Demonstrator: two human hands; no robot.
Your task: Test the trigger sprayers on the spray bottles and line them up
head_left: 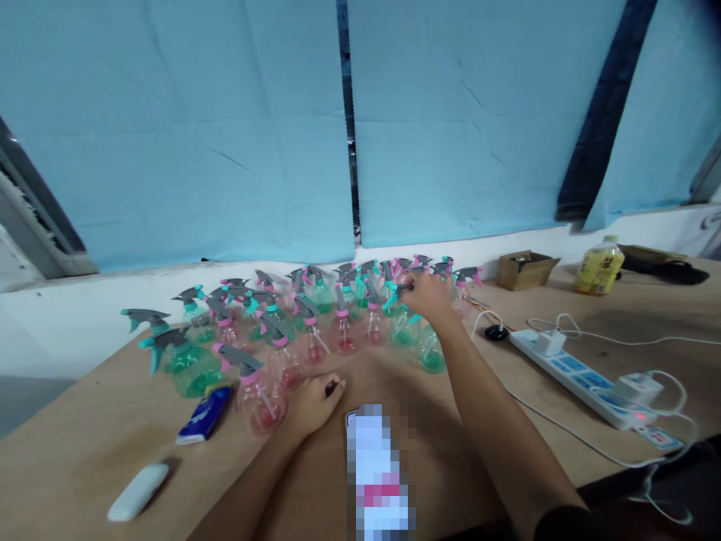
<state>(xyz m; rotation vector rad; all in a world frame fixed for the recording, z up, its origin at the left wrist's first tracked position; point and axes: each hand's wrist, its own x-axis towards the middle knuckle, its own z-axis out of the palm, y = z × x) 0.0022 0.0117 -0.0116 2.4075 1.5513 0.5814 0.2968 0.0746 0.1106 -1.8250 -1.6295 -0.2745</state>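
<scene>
Many small clear spray bottles stand close together on the wooden table (315, 481), some tinted pink and some green, with grey heads and pink or teal triggers. My right hand (431, 293) reaches into the right end of the group, its fingers closed on the grey-and-teal head of a green spray bottle (404, 329). Partly behind my right forearm is another green spray bottle (431, 355). My left hand (315, 403) rests on the table with curled fingers, beside a pink spray bottle (262, 406). Nothing shows in its grip.
A lit phone (377, 466), partly blurred out, lies between my forearms. Left are a blue packet (206, 415) and a white case (138, 492). To the right are a power strip (580, 376) with chargers and cables, a cardboard box (526, 272) and a yellow drink bottle (600, 267).
</scene>
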